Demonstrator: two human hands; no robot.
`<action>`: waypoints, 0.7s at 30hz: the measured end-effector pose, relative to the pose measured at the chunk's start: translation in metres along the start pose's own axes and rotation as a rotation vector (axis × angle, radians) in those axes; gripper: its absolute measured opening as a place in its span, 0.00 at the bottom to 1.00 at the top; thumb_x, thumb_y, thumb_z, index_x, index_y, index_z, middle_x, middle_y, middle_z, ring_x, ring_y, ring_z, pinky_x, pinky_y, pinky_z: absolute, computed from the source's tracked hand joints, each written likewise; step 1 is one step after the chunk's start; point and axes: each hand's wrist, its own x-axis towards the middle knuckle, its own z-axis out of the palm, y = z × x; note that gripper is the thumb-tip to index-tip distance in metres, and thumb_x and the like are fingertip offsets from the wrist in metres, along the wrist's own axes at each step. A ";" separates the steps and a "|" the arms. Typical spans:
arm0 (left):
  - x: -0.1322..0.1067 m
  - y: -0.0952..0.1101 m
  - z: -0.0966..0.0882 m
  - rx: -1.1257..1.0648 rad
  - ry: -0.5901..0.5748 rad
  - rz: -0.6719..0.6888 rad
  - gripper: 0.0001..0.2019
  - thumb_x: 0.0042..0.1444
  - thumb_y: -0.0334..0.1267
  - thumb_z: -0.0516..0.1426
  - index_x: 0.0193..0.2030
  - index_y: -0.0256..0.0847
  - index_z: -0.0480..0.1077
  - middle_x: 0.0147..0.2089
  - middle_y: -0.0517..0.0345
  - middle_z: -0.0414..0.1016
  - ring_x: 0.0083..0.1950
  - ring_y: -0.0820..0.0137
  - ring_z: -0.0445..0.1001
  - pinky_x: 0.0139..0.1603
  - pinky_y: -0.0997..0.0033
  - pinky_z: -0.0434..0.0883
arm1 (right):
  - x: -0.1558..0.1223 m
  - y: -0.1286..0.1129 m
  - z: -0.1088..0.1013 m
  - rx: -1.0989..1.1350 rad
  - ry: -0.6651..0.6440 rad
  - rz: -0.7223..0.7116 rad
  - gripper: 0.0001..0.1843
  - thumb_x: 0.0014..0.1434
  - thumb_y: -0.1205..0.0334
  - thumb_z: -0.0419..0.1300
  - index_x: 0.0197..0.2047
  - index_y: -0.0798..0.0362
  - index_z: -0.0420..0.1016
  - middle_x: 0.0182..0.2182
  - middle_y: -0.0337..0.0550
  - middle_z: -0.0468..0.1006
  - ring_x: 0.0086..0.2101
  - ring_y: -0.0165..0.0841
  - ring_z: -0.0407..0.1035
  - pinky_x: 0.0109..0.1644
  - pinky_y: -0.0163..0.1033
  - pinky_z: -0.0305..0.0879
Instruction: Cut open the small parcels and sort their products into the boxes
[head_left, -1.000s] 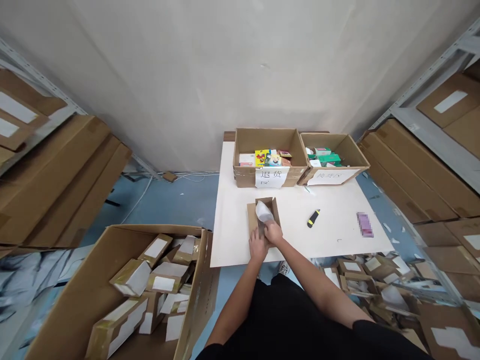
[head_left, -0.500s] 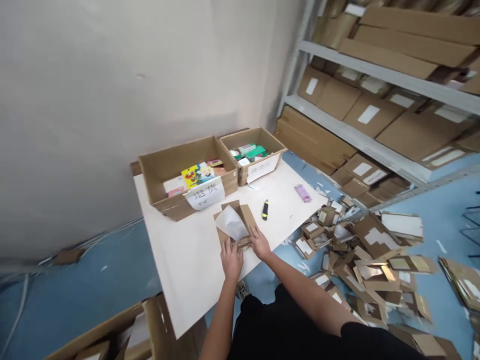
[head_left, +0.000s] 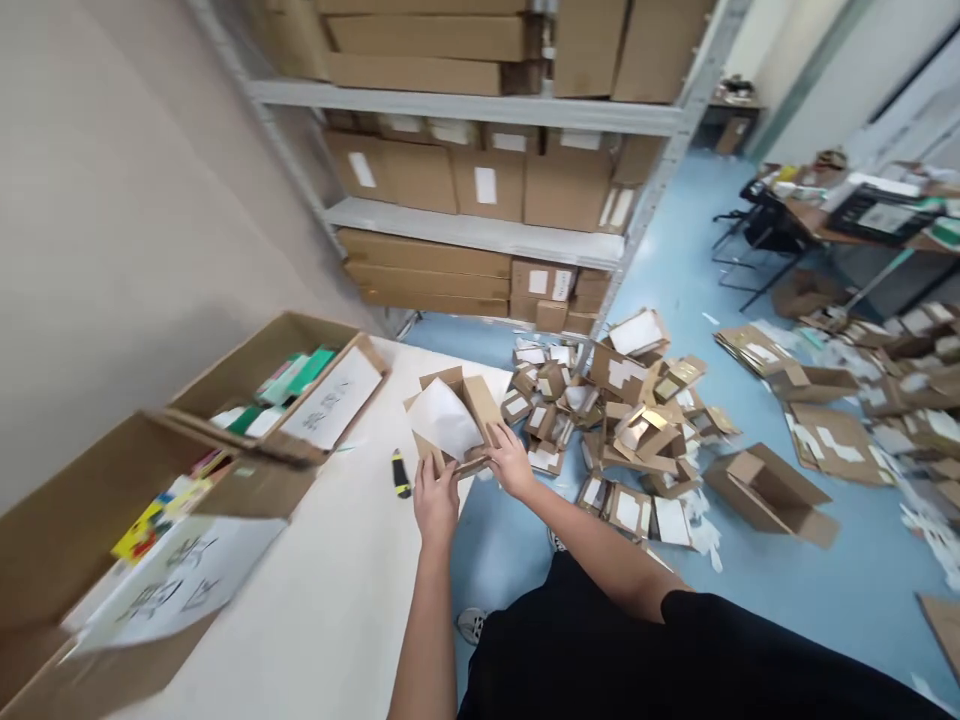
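Observation:
Between my hands is a small open cardboard box with its flaps up and a white sheet of paper lying in it. My left hand grips the near left edge of this box. On its near right side my right hand has its fingers closed on the cardboard. The box is over the right end of the white table; whether it still touches the top I cannot tell. A black and yellow utility knife lies on the table, left of the box.
Two labelled cartons, one with green packs, one with a yellow pack, stand along the wall. Metal shelving with cardboard boxes rises behind. Discarded boxes litter the blue floor to the right. A cluttered desk stands farther back.
My view has swung to the right. Both hands have carried the open box from the middle of the table, past the utility knife, to the table's right end.

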 end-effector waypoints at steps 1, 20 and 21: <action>0.016 0.025 0.018 -0.009 -0.027 0.036 0.14 0.65 0.36 0.60 0.54 0.48 0.82 0.72 0.46 0.68 0.73 0.48 0.65 0.70 0.46 0.69 | 0.000 0.026 -0.019 -0.016 0.046 0.041 0.13 0.60 0.67 0.69 0.48 0.46 0.85 0.74 0.48 0.61 0.73 0.50 0.51 0.69 0.61 0.60; 0.179 0.456 0.185 -0.274 -0.419 0.706 0.24 0.67 0.35 0.55 0.69 0.45 0.70 0.80 0.46 0.55 0.80 0.46 0.50 0.73 0.41 0.65 | -0.045 0.310 -0.319 -0.434 0.701 0.666 0.23 0.62 0.71 0.58 0.57 0.48 0.80 0.76 0.46 0.56 0.76 0.55 0.37 0.74 0.73 0.44; 0.179 0.452 0.183 -0.273 -0.409 0.698 0.24 0.67 0.35 0.55 0.69 0.45 0.69 0.79 0.46 0.56 0.80 0.47 0.51 0.73 0.41 0.65 | -0.041 0.310 -0.318 -0.422 0.692 0.642 0.24 0.61 0.72 0.58 0.58 0.48 0.80 0.76 0.46 0.56 0.76 0.55 0.38 0.74 0.71 0.46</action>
